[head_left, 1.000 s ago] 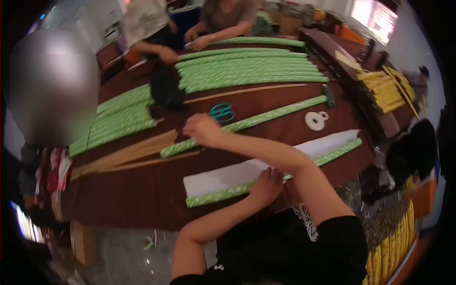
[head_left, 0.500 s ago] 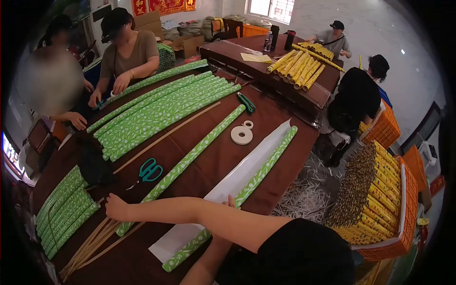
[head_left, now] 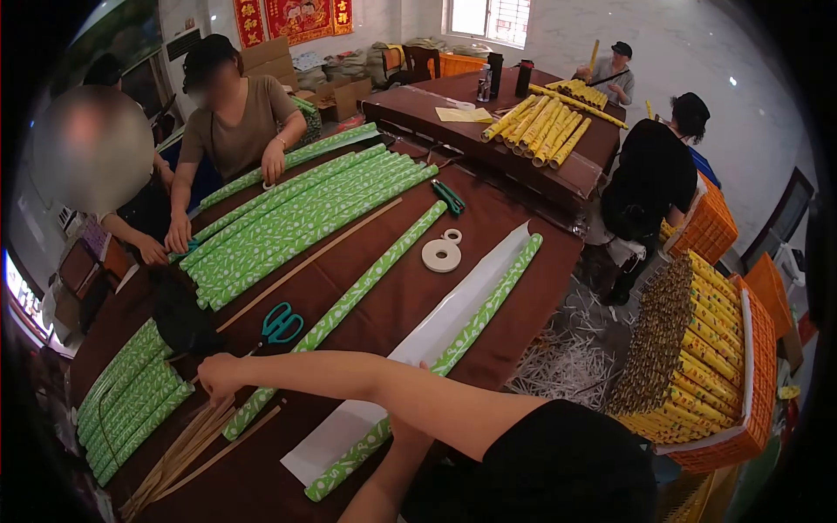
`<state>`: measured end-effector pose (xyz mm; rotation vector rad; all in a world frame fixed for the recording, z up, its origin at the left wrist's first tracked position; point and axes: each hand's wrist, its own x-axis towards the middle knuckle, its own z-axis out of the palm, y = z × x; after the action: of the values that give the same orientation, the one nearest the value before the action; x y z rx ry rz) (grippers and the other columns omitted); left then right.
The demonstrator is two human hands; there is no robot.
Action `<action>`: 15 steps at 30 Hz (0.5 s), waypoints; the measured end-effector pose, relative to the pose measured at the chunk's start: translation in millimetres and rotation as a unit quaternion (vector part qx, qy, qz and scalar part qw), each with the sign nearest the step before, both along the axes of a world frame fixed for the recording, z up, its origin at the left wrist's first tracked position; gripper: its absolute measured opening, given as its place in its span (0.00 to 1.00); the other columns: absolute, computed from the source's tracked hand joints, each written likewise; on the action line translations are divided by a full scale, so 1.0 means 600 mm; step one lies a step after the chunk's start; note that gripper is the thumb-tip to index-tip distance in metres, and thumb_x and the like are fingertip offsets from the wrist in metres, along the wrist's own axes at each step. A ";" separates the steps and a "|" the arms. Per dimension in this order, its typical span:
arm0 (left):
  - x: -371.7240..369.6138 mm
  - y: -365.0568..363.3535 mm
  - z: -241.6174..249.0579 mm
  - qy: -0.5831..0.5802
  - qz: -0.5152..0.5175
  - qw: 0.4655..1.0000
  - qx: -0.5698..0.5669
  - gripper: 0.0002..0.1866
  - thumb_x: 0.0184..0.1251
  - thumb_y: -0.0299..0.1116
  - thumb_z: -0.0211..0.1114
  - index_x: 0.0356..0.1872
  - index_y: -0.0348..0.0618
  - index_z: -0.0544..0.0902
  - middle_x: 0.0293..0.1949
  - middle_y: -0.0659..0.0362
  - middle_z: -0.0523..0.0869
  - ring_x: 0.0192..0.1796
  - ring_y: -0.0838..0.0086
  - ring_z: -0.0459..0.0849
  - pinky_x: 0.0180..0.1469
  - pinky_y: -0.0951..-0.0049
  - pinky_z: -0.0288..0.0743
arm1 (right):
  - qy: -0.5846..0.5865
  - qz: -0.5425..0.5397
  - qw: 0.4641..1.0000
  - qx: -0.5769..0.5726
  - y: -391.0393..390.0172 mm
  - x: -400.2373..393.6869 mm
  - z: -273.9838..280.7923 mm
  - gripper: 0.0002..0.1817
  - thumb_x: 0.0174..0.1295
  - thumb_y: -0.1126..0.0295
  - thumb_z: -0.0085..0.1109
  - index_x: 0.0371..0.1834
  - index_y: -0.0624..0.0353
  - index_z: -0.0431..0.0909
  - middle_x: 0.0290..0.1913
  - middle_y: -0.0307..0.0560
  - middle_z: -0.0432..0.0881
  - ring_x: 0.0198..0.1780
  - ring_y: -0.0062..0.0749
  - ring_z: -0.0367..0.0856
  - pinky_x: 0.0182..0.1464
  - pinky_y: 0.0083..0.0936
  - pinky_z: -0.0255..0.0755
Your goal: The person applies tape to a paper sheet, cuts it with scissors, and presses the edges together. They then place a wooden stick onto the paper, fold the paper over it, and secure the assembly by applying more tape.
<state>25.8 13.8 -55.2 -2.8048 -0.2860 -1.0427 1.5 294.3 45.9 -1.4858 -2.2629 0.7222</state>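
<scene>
My right arm crosses over my left forearm. My right hand [head_left: 220, 376] is closed at the upper ends of thin wooden strips [head_left: 187, 449]. My left hand [head_left: 410, 427] rests at a partly rolled green patterned sheet [head_left: 475, 327], its white side [head_left: 427, 336] showing; my right forearm hides most of its fingers. Between my hands lies a finished green roll [head_left: 357, 292]. Teal-handled scissors [head_left: 282, 323] lie beyond my right hand. Two white tape rolls [head_left: 441, 255] sit near the middle, with a dark green tool [head_left: 449, 198] behind them.
Green rolls lie in a large group [head_left: 296, 218] and a left bundle [head_left: 131, 401], beside a black cloth [head_left: 181, 318]. Two people work at the far left. Yellow rolls [head_left: 536, 126] lie on the back table, others in an orange basket [head_left: 750, 375]. Two more people are behind. Paper shreds [head_left: 567, 357] cover the floor.
The view has shifted slightly. The capped person at the far left has moved a hand along the green rolls. A person at the back now holds a yellow roll upright. My hands stay near the same places.
</scene>
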 end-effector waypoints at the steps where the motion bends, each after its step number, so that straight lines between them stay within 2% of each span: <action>1: 0.000 0.003 0.002 -0.016 -0.037 0.998 -0.056 0.26 0.70 0.41 0.57 0.64 0.36 0.74 0.59 0.51 0.80 0.57 0.59 0.80 0.61 0.59 0.72 | -0.001 -0.002 1.000 0.004 -0.003 0.007 0.013 0.11 0.55 0.64 0.72 0.29 0.62 0.88 0.31 0.45 0.87 0.36 0.34 0.85 0.43 0.35 0.79; 2: 0.001 0.004 0.004 -0.031 -0.075 0.990 -0.113 0.27 0.70 0.41 0.58 0.65 0.37 0.73 0.62 0.49 0.78 0.61 0.57 0.78 0.64 0.59 0.70 | 0.151 0.000 0.988 0.007 -0.002 0.013 0.018 0.10 0.57 0.66 0.70 0.26 0.63 0.88 0.28 0.46 0.87 0.30 0.31 0.84 0.34 0.31 0.78; 3: -0.001 0.004 0.001 -0.032 -0.076 0.991 -0.110 0.27 0.70 0.41 0.58 0.65 0.37 0.73 0.62 0.49 0.78 0.61 0.57 0.78 0.64 0.59 0.70 | 0.300 0.003 0.954 0.010 0.001 0.018 0.024 0.11 0.58 0.68 0.69 0.22 0.65 0.87 0.26 0.47 0.87 0.24 0.29 0.84 0.26 0.27 0.77; 4: -0.005 0.002 -0.005 -0.022 -0.095 0.975 -0.200 0.27 0.69 0.40 0.60 0.65 0.37 0.72 0.62 0.49 0.77 0.62 0.55 0.77 0.65 0.59 0.69 | 0.286 -0.021 0.958 -0.029 0.007 0.024 0.033 0.10 0.61 0.70 0.66 0.29 0.67 0.87 0.27 0.49 0.87 0.24 0.28 0.85 0.25 0.24 0.76; 5: -0.007 0.001 -0.007 -0.012 -0.113 0.951 -0.288 0.28 0.67 0.40 0.61 0.65 0.38 0.72 0.63 0.49 0.77 0.64 0.54 0.75 0.66 0.59 0.67 | 0.285 -0.021 0.958 -0.026 0.008 0.035 0.044 0.10 0.61 0.70 0.66 0.29 0.67 0.87 0.27 0.49 0.87 0.24 0.28 0.85 0.25 0.24 0.76; 7: -0.008 0.001 0.003 0.014 -0.104 0.940 -0.326 0.27 0.66 0.39 0.62 0.64 0.38 0.73 0.61 0.49 0.78 0.61 0.53 0.76 0.63 0.58 0.69 | 0.309 -0.027 0.941 -0.132 -0.006 0.063 0.074 0.12 0.62 0.70 0.64 0.43 0.69 0.83 0.28 0.49 0.87 0.26 0.29 0.85 0.26 0.24 0.76; 8: -0.008 0.003 0.010 0.042 -0.092 0.925 -0.366 0.26 0.65 0.39 0.63 0.62 0.39 0.74 0.59 0.49 0.79 0.59 0.52 0.76 0.61 0.56 0.70 | 0.370 -0.017 0.917 -0.149 -0.021 0.078 0.100 0.17 0.65 0.72 0.61 0.53 0.69 0.76 0.28 0.49 0.87 0.25 0.31 0.85 0.25 0.24 0.74; 9: -0.008 0.002 0.027 0.041 -0.093 0.927 -0.361 0.26 0.65 0.39 0.63 0.62 0.39 0.74 0.59 0.49 0.79 0.59 0.52 0.76 0.61 0.56 0.70 | 0.460 -0.015 0.875 -0.151 -0.028 0.089 0.125 0.14 0.66 0.70 0.60 0.51 0.67 0.78 0.31 0.51 0.87 0.28 0.32 0.86 0.28 0.24 0.75; 11: -0.009 -0.003 0.062 0.005 -0.110 0.956 -0.273 0.23 0.63 0.36 0.64 0.58 0.37 0.76 0.48 0.51 0.80 0.48 0.54 0.76 0.52 0.59 0.72 | 0.597 0.020 0.793 -0.120 -0.013 0.111 0.164 0.12 0.67 0.67 0.59 0.48 0.64 0.79 0.35 0.52 0.87 0.33 0.32 0.86 0.32 0.24 0.76; 12: -0.006 0.000 0.055 0.003 -0.111 0.957 -0.268 0.23 0.63 0.36 0.64 0.58 0.37 0.76 0.48 0.51 0.80 0.48 0.54 0.76 0.52 0.59 0.72 | 0.635 0.038 0.764 -0.104 -0.013 0.123 0.185 0.13 0.67 0.66 0.58 0.48 0.63 0.79 0.37 0.51 0.87 0.34 0.31 0.86 0.33 0.24 0.75; 14: 0.001 0.007 0.032 0.095 -0.048 0.991 -0.079 0.20 0.63 0.35 0.65 0.55 0.37 0.78 0.39 0.53 0.77 0.40 0.59 0.74 0.44 0.63 0.72 | 0.684 0.050 0.725 -0.061 -0.015 0.149 0.236 0.13 0.67 0.66 0.57 0.49 0.63 0.78 0.39 0.50 0.87 0.37 0.31 0.85 0.35 0.24 0.74; 15: 0.001 0.005 0.038 0.094 -0.049 0.991 -0.075 0.20 0.63 0.35 0.65 0.55 0.37 0.78 0.39 0.53 0.77 0.40 0.59 0.74 0.44 0.63 0.72 | 0.699 0.055 0.712 -0.033 -0.020 0.164 0.267 0.14 0.67 0.65 0.56 0.49 0.63 0.78 0.40 0.49 0.87 0.38 0.30 0.85 0.36 0.24 0.74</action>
<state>26.6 16.5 -32.5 -3.0543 -0.2143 -0.7960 100.1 282.4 205.9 -0.3563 -1.0669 1.3250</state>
